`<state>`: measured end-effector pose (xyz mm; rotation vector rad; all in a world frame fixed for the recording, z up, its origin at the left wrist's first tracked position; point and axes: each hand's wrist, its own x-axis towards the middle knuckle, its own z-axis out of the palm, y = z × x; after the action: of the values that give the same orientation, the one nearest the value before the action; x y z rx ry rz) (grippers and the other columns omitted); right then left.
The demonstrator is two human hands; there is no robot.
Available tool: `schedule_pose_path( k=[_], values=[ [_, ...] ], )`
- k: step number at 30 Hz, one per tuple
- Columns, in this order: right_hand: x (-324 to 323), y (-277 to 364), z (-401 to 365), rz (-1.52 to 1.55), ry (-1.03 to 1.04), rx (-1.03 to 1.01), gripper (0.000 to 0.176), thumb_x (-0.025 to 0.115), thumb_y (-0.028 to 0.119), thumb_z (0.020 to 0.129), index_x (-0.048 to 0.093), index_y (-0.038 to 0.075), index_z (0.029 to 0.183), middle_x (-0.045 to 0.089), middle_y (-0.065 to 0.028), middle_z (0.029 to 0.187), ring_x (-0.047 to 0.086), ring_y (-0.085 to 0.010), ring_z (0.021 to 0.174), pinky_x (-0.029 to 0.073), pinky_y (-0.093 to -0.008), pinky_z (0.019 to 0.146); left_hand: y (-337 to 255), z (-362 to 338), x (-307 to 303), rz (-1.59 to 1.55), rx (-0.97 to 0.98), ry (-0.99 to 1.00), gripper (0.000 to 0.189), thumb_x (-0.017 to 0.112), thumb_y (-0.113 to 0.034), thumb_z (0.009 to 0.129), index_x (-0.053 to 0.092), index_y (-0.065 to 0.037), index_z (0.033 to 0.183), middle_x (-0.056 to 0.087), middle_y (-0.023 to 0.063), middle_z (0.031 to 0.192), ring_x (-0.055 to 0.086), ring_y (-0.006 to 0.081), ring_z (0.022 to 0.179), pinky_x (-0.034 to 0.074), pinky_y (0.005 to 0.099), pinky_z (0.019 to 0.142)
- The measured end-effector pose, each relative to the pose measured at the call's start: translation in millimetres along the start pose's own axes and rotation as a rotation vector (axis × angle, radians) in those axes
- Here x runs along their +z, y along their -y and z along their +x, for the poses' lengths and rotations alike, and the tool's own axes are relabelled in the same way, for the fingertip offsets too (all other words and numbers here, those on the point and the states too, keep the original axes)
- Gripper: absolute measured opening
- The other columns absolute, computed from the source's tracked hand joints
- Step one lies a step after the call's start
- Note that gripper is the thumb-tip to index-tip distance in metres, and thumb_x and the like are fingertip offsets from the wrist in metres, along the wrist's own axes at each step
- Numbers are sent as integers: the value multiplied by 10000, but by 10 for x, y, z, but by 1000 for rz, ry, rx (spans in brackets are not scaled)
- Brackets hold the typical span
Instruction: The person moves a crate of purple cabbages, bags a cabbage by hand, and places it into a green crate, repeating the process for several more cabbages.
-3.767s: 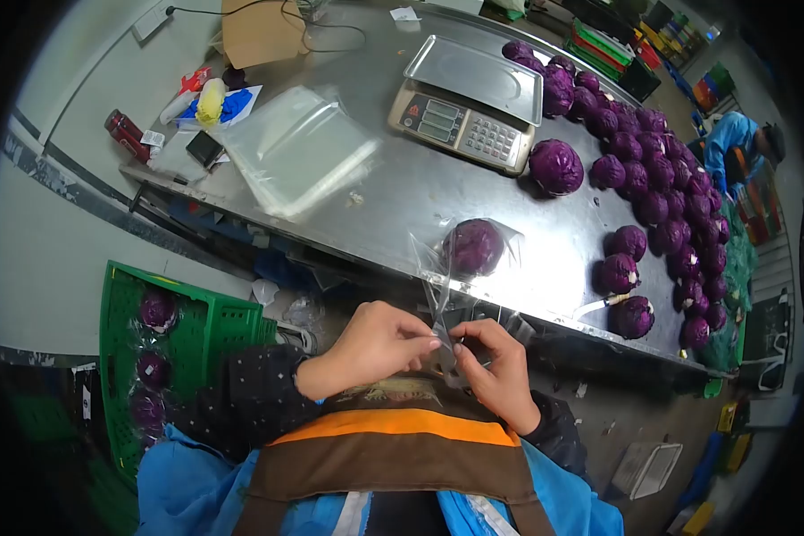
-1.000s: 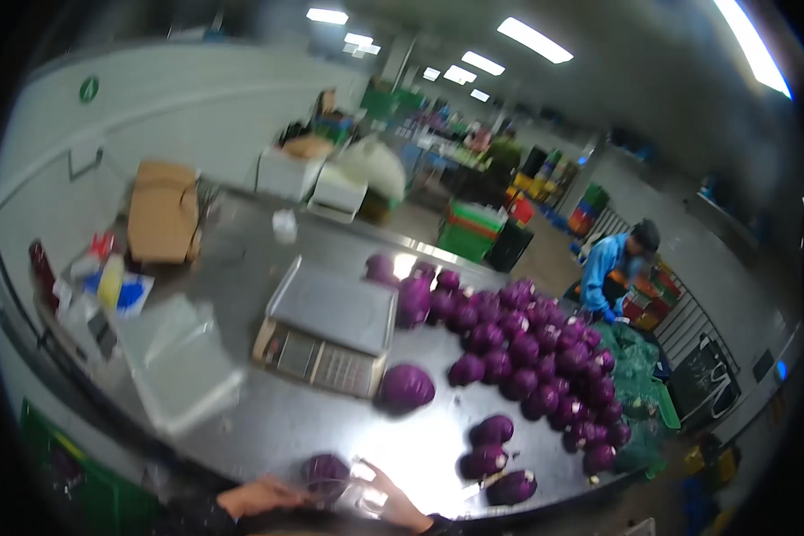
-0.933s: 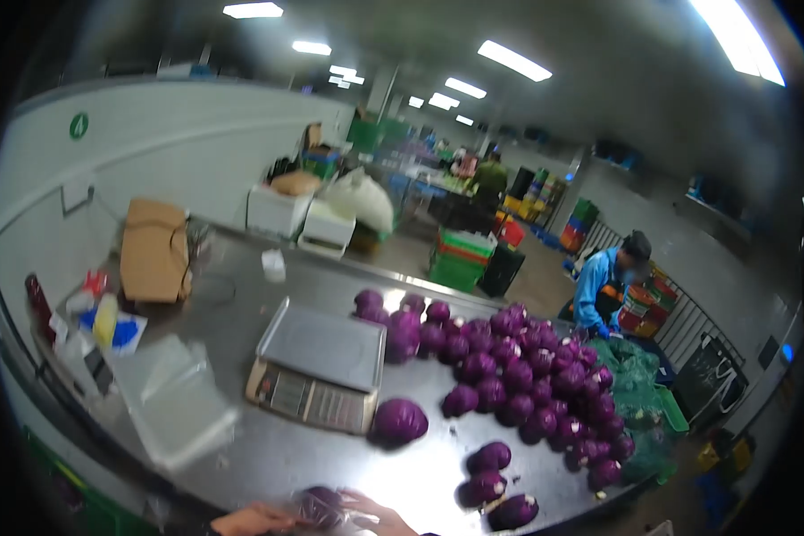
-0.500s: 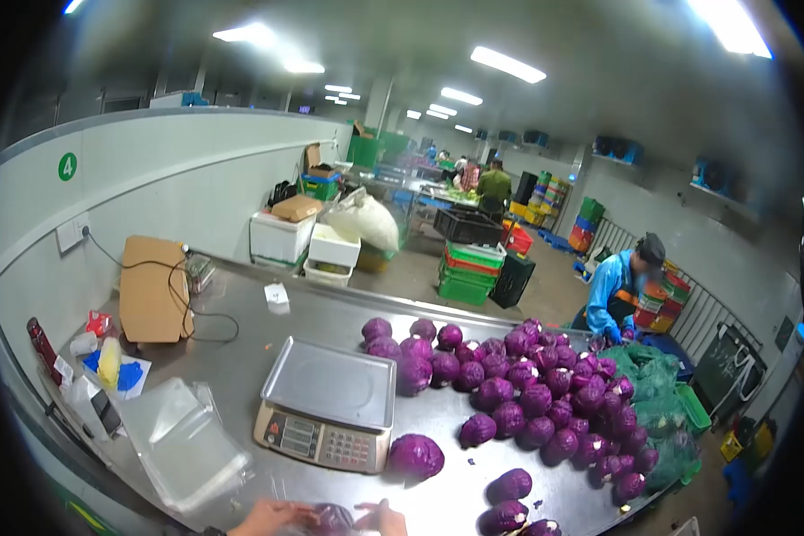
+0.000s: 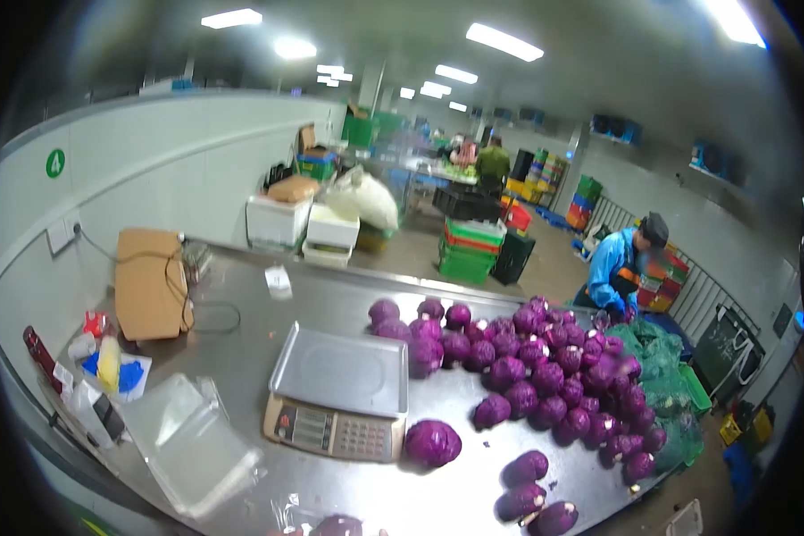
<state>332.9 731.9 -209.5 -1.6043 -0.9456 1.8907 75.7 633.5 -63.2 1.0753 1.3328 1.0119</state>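
Head view, near edge: a red cabbage (image 5: pixel 337 525) is just peeking in at the bottom, clear plastic film (image 5: pixel 287 513) glinting at its left; whether it's wrapping round, I can't tell.
Hands: both are sitting out of sight, so how open they are, or what they're holding, I can't tell.
Steel table (image 5: pixel 250 348): it's shining brightly in front, carrying a digital scale (image 5: pixel 337 393) mid-surface.
Beside the scale: one big cabbage (image 5: pixel 433 443) is resting at its right.
Right side: a cabbage pile (image 5: pixel 545 366) is spreading towards green netting (image 5: pixel 661 357), three loose heads (image 5: pixel 524 502) lying nearer.
Left side: clear plastic bags (image 5: pixel 187 442) are lying flat, brown cardboard (image 5: pixel 147 295) resting behind.
Room: a co-worker in blue (image 5: pixel 612 268) is bending beyond the pile; green crates (image 5: pixel 467 262) are standing behind; ceiling lights (image 5: pixel 504 41) are glowing.
Wall: a green "4" sign (image 5: pixel 55 163) is showing.
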Motion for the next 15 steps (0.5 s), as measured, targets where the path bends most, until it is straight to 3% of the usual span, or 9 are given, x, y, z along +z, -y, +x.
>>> schedule_pose_path(
  k=[1, 2, 5, 8, 9, 10, 11, 13, 15],
  values=[
    [-78, -157, 16, 112, 64, 24, 520, 466, 508, 883, 651, 33, 986, 489, -71, 532, 487, -179, 497, 377, -348, 474, -70, -54, -28, -449, -401, 24, 266, 484, -214, 920, 645, -3, 937, 632, 55, 667, 590, 146, 584, 461, 293, 529],
    [-124, -259, -128, 110, 50, 62, 520, 466, 508, 883, 651, 33, 986, 489, -71, 532, 487, -179, 497, 377, -348, 474, 47, -126, 18, -465, -438, 28, 266, 484, -214, 920, 645, -3, 937, 632, 55, 667, 590, 146, 584, 461, 293, 529],
    [-68, -22, -6, 59, 84, -10, 533, 468, 505, 882, 641, 11, 986, 533, -86, 587, 495, -178, 529, 386, -341, 490, 89, 48, -111, -331, -294, 55, 273, 502, -237, 904, 637, -14, 985, 644, 65, 722, 597, 169, 601, 455, 296, 527],
    [-49, -41, 31, -55, 37, -87, 548, 469, 511, 881, 644, 0, 972, 571, -101, 654, 508, -169, 580, 392, -335, 520, 68, 2, -87, 71, -22, 6, 231, 554, -202, 890, 627, -6, 989, 615, 64, 701, 579, 135, 601, 460, 265, 545],
    [21, 245, -116, -51, 39, -31, 551, 465, 515, 882, 648, 1, 961, 579, -102, 660, 508, -167, 579, 390, -330, 520, -1, 15, -41, -383, -443, -146, 223, 573, -170, 882, 612, -20, 1043, 598, 69, 728, 577, 137, 632, 479, 286, 571],
    [66, 338, -246, -46, 40, 34, 556, 462, 518, 883, 653, 1, 951, 587, -103, 666, 508, -165, 578, 388, -325, 520, -46, 30, 1, -384, -464, -148, 223, 573, -170, 882, 612, -20, 1043, 598, 69, 728, 577, 137, 632, 479, 286, 571],
    [-13, -57, 48, 76, 14, -29, 548, 450, 511, 893, 659, 4, 909, 574, -83, 609, 495, -157, 525, 377, -327, 480, -86, 65, 25, -487, -401, -149, 252, 569, -191, 888, 600, -21, 1072, 595, 65, 743, 575, 143, 636, 481, 290, 571],
    [99, 283, -218, 40, 89, -36, 576, 403, 510, 914, 644, 1, 797, 539, -76, 529, 486, -164, 477, 378, -347, 459, -349, 84, 55, -593, -350, -161, 283, 564, -213, 894, 588, -22, 1101, 592, 61, 758, 574, 149, 640, 484, 293, 571],
    [111, 317, -270, -19, 93, -61, 597, 383, 518, 920, 636, 2, 760, 528, -80, 513, 487, -170, 473, 382, -354, 462, -742, 137, 49, -292, -205, -192, 349, 569, -247, 891, 562, 4, 1134, 608, 55, 798, 581, 142, 662, 492, 275, 578]
  ],
)
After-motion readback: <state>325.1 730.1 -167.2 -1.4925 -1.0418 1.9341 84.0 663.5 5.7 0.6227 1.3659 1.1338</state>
